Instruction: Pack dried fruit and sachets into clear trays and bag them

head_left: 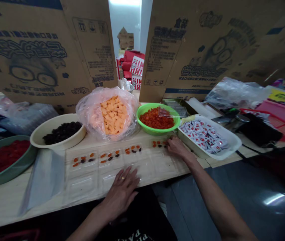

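My left hand (122, 190) rests with its fingers stretched out over the near edge of the clear plastic compartment trays (82, 182), holding nothing. At the right end of the trays my right hand (177, 146) has its fingers pressed together beside small orange and dark pieces (157, 144); what is in its fingertips is hidden. Similar orange and dark pieces (109, 156) lie in the other back-row compartments. Just behind the right hand stands a bright green bowl (145, 126) of orange-red pieces (154, 117), with a clear plastic tray (169, 112) over its rim.
A white tub (234, 142) of small printed packets stands right of my right hand. Behind the trays is a bag of orange pieces (116, 115). Leftward are a cream bowl (57, 144) of dark pieces and a green basin (14, 160) of red pieces. Cardboard sheets (87, 50) rise behind.
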`<action>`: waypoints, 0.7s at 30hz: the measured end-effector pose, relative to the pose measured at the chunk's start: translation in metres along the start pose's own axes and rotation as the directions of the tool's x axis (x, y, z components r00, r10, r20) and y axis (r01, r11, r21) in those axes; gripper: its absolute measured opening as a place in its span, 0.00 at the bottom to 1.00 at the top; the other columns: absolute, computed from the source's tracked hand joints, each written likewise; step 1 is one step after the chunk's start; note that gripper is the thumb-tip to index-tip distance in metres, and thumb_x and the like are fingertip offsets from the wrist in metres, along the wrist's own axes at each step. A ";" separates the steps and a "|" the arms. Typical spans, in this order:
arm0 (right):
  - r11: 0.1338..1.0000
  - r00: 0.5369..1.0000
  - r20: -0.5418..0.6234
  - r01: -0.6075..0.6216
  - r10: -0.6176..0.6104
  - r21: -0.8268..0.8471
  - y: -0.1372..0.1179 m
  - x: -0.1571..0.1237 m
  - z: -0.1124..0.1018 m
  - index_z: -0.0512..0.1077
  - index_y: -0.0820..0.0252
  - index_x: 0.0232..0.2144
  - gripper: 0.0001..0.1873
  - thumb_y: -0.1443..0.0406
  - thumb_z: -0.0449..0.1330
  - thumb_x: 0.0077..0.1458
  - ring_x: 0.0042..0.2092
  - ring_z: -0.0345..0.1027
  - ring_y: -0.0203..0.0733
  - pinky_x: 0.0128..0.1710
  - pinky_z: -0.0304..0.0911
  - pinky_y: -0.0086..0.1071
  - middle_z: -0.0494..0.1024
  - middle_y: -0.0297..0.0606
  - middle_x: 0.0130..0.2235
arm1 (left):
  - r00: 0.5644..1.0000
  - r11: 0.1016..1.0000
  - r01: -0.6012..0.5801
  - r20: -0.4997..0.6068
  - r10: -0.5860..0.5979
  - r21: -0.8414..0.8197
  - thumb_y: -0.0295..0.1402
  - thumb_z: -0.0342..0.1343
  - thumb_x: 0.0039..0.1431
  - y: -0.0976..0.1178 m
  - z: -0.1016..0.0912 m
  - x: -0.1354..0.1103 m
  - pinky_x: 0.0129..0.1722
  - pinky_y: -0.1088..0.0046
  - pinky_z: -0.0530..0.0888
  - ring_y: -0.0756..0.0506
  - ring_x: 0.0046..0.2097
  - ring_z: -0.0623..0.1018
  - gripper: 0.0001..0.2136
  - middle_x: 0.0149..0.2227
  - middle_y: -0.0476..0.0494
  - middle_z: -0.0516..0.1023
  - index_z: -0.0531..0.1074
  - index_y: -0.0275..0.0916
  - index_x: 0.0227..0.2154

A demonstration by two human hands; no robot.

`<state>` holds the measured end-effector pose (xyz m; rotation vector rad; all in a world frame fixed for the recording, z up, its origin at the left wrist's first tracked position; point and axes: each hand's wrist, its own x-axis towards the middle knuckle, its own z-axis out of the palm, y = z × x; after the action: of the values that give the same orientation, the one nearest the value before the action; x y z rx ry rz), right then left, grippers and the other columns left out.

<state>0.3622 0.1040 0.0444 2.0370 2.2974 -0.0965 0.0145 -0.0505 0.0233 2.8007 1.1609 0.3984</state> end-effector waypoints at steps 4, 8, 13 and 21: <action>1.000 1.000 0.008 -0.007 0.007 0.019 0.002 0.007 0.003 0.79 0.71 0.39 0.14 0.69 0.56 0.58 0.44 0.70 0.51 0.44 0.60 0.36 0.77 0.56 0.41 | 0.999 0.995 0.043 0.025 -0.045 0.086 0.35 0.59 0.61 -0.015 0.000 -0.029 0.64 0.43 0.63 0.32 0.71 0.57 0.33 0.70 0.43 0.57 0.56 0.53 0.68; 0.998 0.998 -0.052 -0.030 0.032 0.051 -0.003 0.000 -0.001 0.77 0.72 0.40 0.14 0.71 0.53 0.58 0.44 0.70 0.49 0.46 0.61 0.36 0.76 0.56 0.43 | 1.000 0.997 0.022 0.010 -0.023 0.080 0.33 0.55 0.64 -0.020 0.005 -0.025 0.65 0.45 0.62 0.34 0.71 0.57 0.31 0.71 0.45 0.55 0.55 0.54 0.68; 0.993 0.984 -0.177 -0.008 0.028 0.114 -0.019 -0.027 -0.014 0.75 0.64 0.41 0.10 0.69 0.55 0.59 0.46 0.69 0.46 0.47 0.63 0.35 0.75 0.49 0.46 | 0.994 0.991 -0.034 -0.101 0.047 0.132 0.30 0.52 0.63 -0.022 0.025 -0.010 0.62 0.47 0.68 0.34 0.68 0.63 0.32 0.69 0.46 0.58 0.55 0.54 0.68; 0.885 0.860 -0.209 -0.455 0.466 0.101 0.076 -0.019 -0.079 0.73 0.65 0.53 0.20 0.67 0.55 0.59 0.47 0.72 0.49 0.47 0.62 0.36 0.76 0.54 0.48 | 0.948 0.989 -0.030 -0.309 0.074 0.145 0.32 0.52 0.62 -0.019 0.023 -0.003 0.59 0.55 0.72 0.36 0.68 0.64 0.32 0.68 0.39 0.60 0.55 0.47 0.69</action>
<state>0.4390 0.1022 0.1252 2.6862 1.8483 0.1173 0.0055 -0.0389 -0.0033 2.9706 1.2131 0.8266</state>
